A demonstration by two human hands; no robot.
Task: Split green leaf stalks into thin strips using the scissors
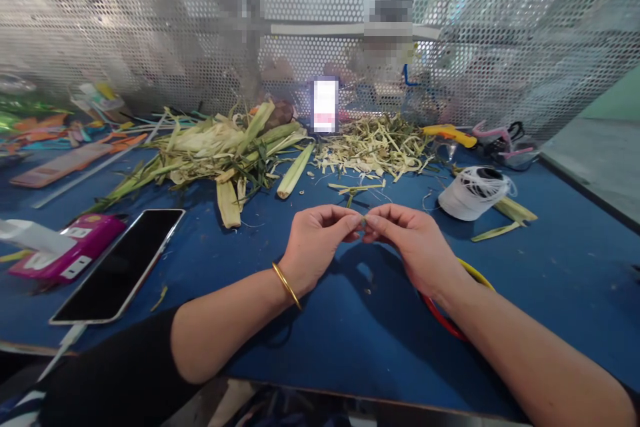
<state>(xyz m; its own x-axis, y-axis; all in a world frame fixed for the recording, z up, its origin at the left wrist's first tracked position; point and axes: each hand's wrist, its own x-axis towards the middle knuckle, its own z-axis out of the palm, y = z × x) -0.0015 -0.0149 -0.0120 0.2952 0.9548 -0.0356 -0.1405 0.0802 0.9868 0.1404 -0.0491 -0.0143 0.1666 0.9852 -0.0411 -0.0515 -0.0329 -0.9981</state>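
Note:
My left hand (316, 240) and my right hand (413, 241) meet fingertip to fingertip above the blue table (350, 320). Both are closed in a pinch on a tiny greenish piece (363, 221) held between them; it is too small to name. A gold bangle (287, 284) sits on my left wrist. A red and yellow ring-shaped thing (450, 323) lies under my right wrist, mostly hidden by it.
A pile of green and pale leaf strips (220, 147) and a heap of shredded bits (375, 147) lie behind the hands. A white thread spool (473, 192) stands at right, a yellow glue gun (450, 135) beyond. A phone (120, 263) and pink box (70, 255) lie at left. Perforated metal screen (150, 13) behind.

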